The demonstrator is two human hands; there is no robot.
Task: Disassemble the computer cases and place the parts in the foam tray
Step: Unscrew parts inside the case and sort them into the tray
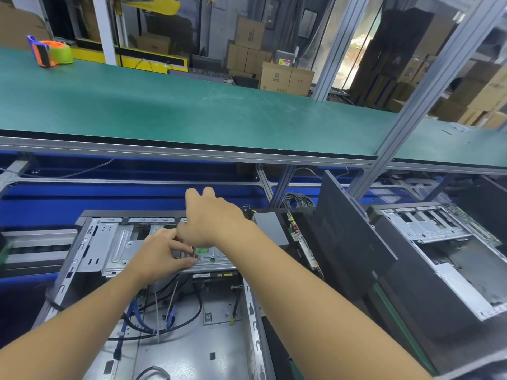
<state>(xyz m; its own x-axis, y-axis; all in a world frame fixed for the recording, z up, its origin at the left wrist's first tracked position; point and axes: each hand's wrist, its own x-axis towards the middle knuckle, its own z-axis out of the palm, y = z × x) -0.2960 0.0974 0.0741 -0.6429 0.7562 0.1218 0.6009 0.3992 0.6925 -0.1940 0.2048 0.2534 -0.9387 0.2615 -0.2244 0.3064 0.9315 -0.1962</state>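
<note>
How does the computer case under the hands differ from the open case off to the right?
The near case has the left hand pinching its drive cage and the right hand over it; no hand touches the right case. Blue and black cables lie in the near case; none show in the right case's visible part. Both lie open, side panel off, metal cage exposed.
</note>
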